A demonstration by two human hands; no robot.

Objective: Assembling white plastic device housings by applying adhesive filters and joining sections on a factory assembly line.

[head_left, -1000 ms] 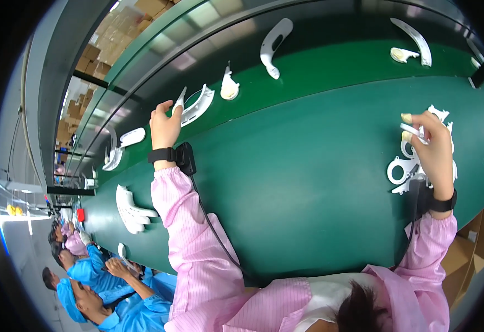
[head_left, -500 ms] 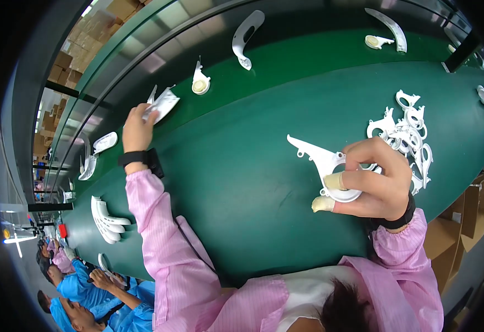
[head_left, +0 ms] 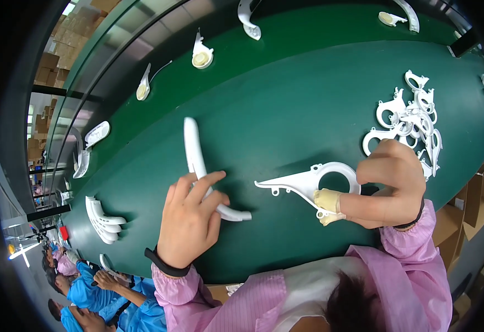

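At the far left, a stack of white curved parts (head_left: 102,219) is seen lying on the green worktop (head_left: 286,110), near its lower left edge. Further single white parts (head_left: 202,55) are spaced along the raised green strip behind it.

The left hand (head_left: 189,218) is positioned left of centre, palm down. Its fingers (head_left: 209,180) are closed around the lower section of a long white curved strip (head_left: 198,160). The upper end of the strip extends away from the hand and rests on the worktop; the lower end protrudes to the right of the thumb.

To the right, a white ring-shaped part with a tapered arm (head_left: 308,180) is held just above the worktop, its pointed arm directed toward the left hand. The two parts are near each other but apart.

The right hand (head_left: 388,182) is clenched on the ring section of this part. Pale tape is worn on the gripping fingers (head_left: 328,200).

Beyond the right hand, a loose pile of white ring parts (head_left: 410,119) is located on the worktop, just beside the knuckles.
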